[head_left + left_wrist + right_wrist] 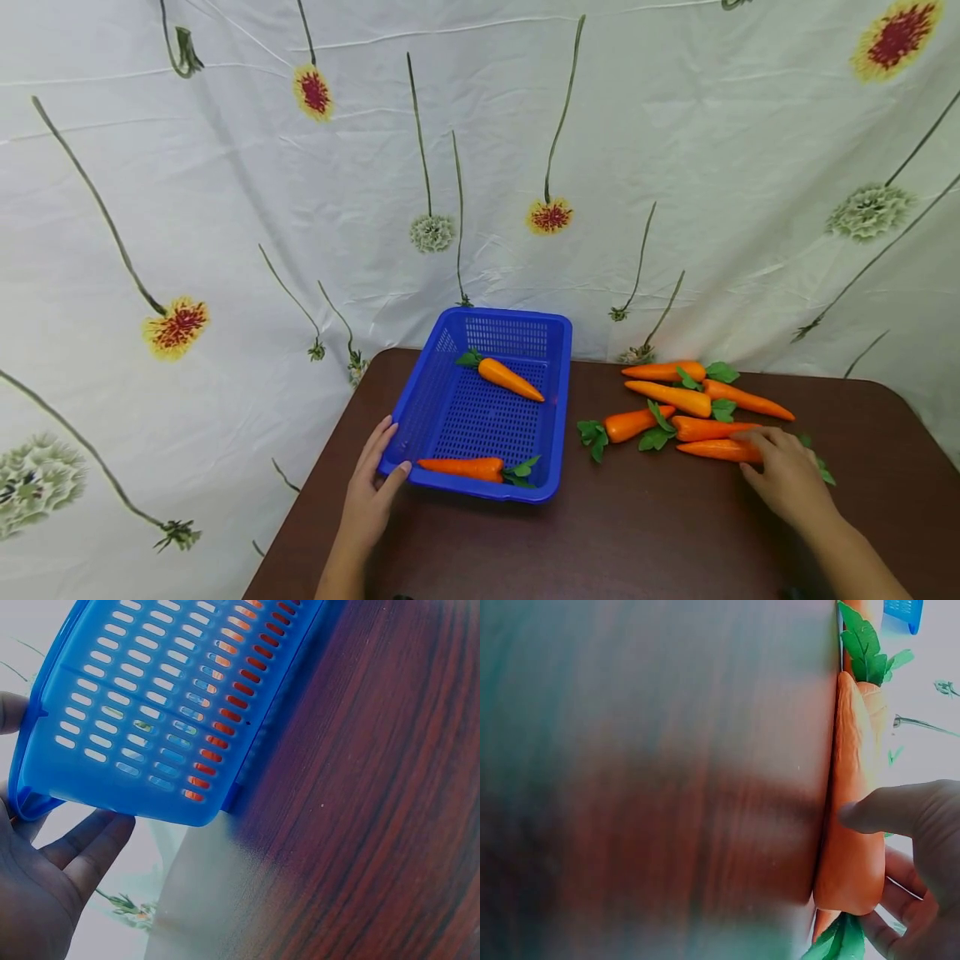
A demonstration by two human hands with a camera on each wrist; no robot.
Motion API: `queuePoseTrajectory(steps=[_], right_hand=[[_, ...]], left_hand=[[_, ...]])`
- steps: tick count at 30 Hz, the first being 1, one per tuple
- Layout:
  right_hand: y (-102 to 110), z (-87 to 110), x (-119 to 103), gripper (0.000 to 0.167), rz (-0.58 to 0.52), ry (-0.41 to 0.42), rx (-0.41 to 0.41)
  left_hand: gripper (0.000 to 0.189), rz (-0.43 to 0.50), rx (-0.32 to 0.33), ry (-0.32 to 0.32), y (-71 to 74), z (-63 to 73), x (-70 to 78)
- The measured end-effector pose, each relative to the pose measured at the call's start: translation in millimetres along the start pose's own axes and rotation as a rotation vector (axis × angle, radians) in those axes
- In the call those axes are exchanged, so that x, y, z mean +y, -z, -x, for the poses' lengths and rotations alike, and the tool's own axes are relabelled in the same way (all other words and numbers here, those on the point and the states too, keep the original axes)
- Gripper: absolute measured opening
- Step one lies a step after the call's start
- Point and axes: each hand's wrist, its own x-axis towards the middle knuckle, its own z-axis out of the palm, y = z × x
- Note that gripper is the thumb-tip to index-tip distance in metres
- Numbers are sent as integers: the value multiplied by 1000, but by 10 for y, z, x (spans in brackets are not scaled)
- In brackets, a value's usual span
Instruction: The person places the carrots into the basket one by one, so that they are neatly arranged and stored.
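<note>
My left hand (367,492) holds the near left corner of a blue plastic basket (551,492), thumb on the near side and fingers along the left side. Two orange carrots with green leaves lie inside: one carrot (510,379) toward the back, another carrot (461,468) along the near wall. Over on the right, my right hand (787,475) pinches the nearest carrot (716,450) of a loose group on the table. The right wrist view shows the thumb pressed on that carrot (851,855) near its leafy end, with the fingers behind it.
Several more carrots lie behind and beside the right hand, including a back carrot (663,372), a middle carrot (667,398) and a carrot (630,425) nearest the basket. The dark brown table (600,533) ends at a flower-patterned white cloth (480,167) hanging behind it.
</note>
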Motion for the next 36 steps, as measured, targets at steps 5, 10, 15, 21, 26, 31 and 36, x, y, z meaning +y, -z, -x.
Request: queuePoseTrajectory(steps=[5, 10, 15, 21, 26, 31, 36], right_hand=[[-2, 14, 14, 42, 28, 33, 15], [4, 19, 16, 42, 14, 37, 7], [34, 23, 14, 43, -10, 26, -28], [50, 15, -11, 42, -49, 41, -24], [0, 16, -67, 44, -58, 134, 128], [26, -12, -220, 42, -69, 130, 133], [49, -59, -380, 42, -87, 162, 163]], left_hand=[[56, -15, 4, -17, 6, 3, -2], [56, -29, 9, -27, 11, 2, 2], [56, -31, 6, -19, 11, 3, 12], [56, -34, 0, -11, 14, -6, 21], [56, -31, 2, -16, 16, -3, 14], [56, -38, 7, -18, 11, 1, 1], [56, -40, 7, -19, 8, -2, -9]])
